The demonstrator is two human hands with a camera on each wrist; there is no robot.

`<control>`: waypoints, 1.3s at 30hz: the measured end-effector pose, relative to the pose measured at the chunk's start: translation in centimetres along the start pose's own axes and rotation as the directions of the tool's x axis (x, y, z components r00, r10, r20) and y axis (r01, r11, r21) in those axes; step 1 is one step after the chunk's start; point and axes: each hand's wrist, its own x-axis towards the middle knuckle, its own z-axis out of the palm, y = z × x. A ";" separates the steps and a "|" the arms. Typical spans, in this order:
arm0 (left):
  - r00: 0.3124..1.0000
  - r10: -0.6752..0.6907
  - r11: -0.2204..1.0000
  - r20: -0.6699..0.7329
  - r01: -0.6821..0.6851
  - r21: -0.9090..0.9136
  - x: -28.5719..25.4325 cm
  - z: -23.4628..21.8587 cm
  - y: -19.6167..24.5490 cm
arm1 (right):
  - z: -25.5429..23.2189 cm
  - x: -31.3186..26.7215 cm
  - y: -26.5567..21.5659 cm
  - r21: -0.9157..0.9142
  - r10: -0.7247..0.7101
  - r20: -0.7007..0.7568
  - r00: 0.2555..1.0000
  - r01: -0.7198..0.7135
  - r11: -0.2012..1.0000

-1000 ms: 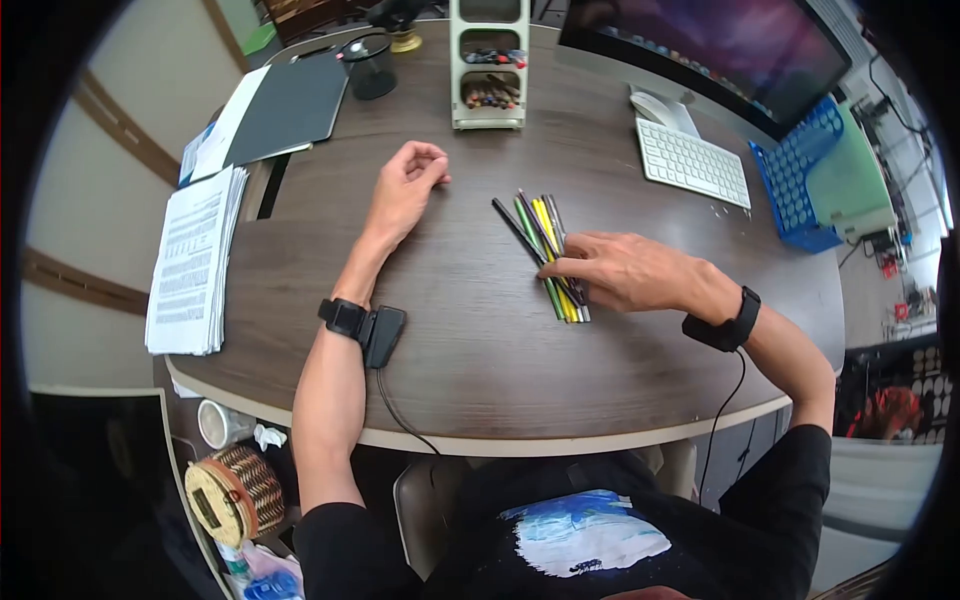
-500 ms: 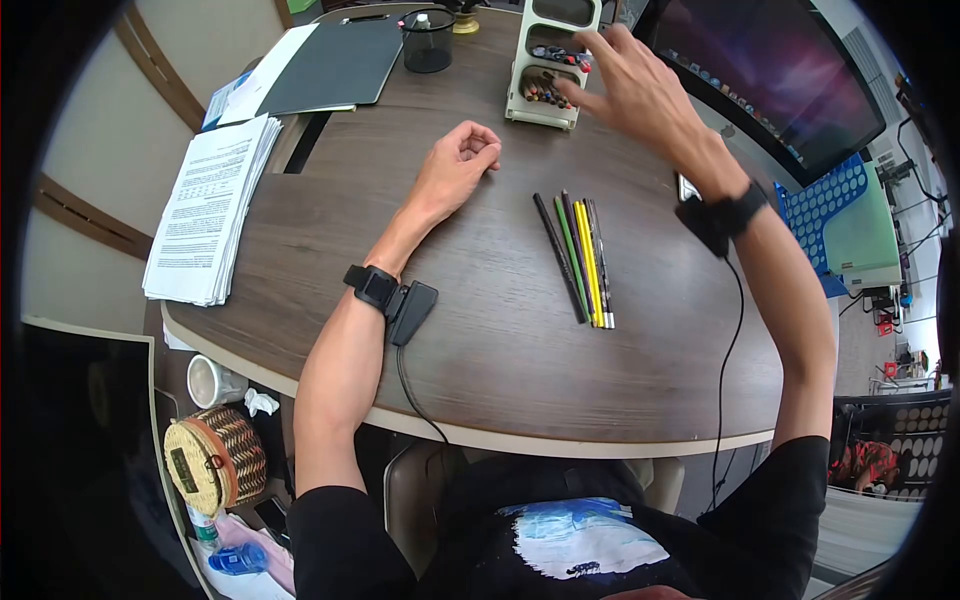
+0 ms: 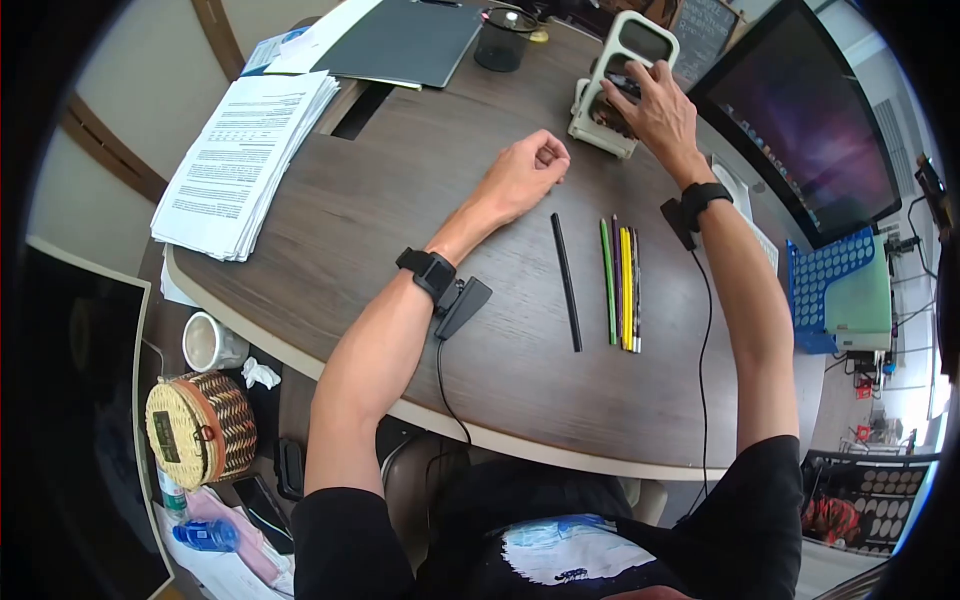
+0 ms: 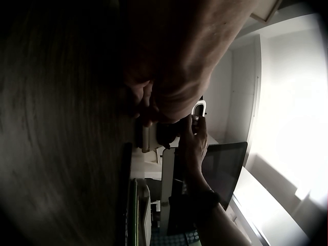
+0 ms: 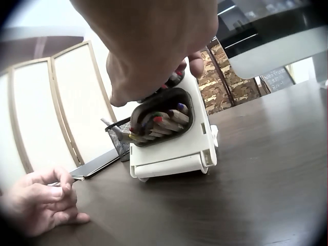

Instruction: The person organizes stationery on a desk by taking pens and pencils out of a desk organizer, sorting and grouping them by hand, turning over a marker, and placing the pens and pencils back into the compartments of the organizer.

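Note:
The right hand (image 3: 662,115) is at the front of a white tiered holder (image 3: 603,140), fingers spread and bent across its middle compartment; in the right wrist view the palm hides most fingertips. Coloured pencils (image 5: 169,123) fill the compartment below that hand (image 5: 159,46). The left hand (image 3: 525,175) rests loosely curled on the table, holding nothing, left of and nearer than the holder. In front of the holder lie a black pencil (image 3: 567,285) by itself, then a green pencil (image 3: 608,285), yellow pencils (image 3: 626,290) and dark ones in a close row.
A paper stack (image 3: 240,165) and dark folder (image 3: 405,45) lie at the left, with a mesh cup (image 3: 502,42) behind. On the right are a monitor (image 3: 810,120), a blue rack (image 3: 830,285) and a partly hidden keyboard (image 3: 765,240). Cables from both wrists cross the table's front edge (image 3: 530,445).
The right hand has gone from the loose pencils to the holder. The black pencil now lies apart, left of the others. The left hand remains loosely curled; the head view has shifted.

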 end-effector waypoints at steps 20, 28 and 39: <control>1.000 -0.028 1.000 0.011 0.028 0.012 -0.1 -0.1 0.2 | 0.0 3.0 1.3 -0.066 -0.246 0.193 0.950 0.263 0.963; 1.000 -0.014 1.000 0.015 0.014 0.002 -0.2 -0.2 0.3 | 1.9 4.2 3.0 0.080 -0.402 0.097 0.910 0.396 0.915; 0.999 -0.052 0.998 0.016 0.051 0.036 -0.2 -0.2 0.3 | -9.7 3.5 2.9 0.200 -0.407 -0.132 0.904 0.426 0.882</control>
